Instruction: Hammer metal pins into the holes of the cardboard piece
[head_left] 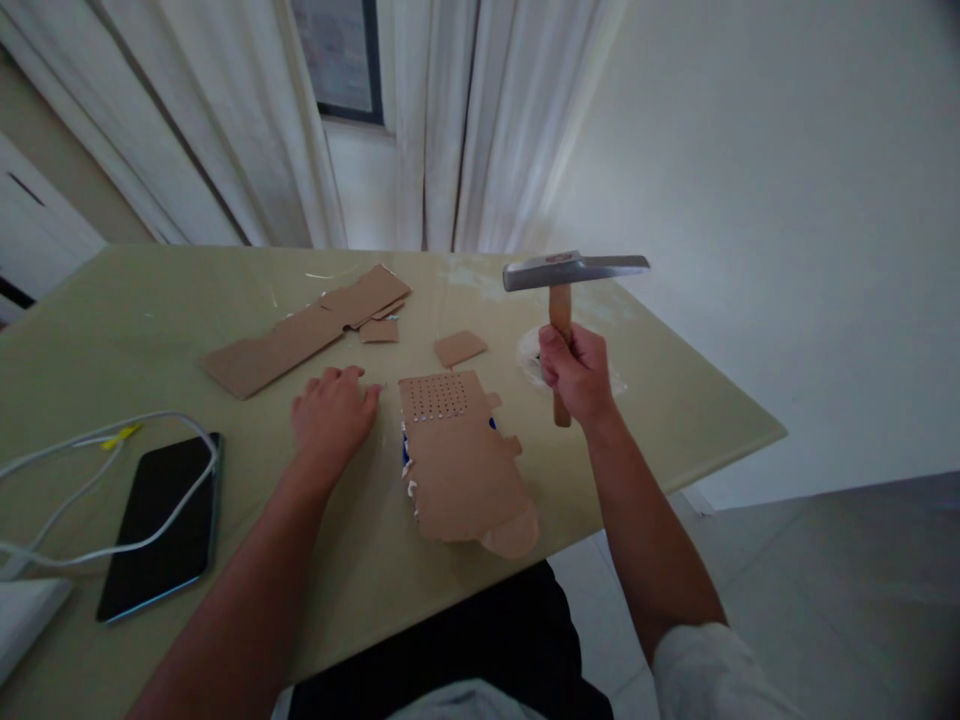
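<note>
I'm holding the hammer (574, 272) raised in my right hand (576, 374), fingers clenched on the wooden handle, head well above the bench (675, 400). My left hand (330, 415) is resting palm-down, fingers released, tips just beside the left edge of the cardboard piece (461, 465). It's lying flat between both hands, rows of small studs near its far end. Looks like mid-hammering; next strike would need the head brought squarely down on the stud rows, clear of my left fingers.
</note>
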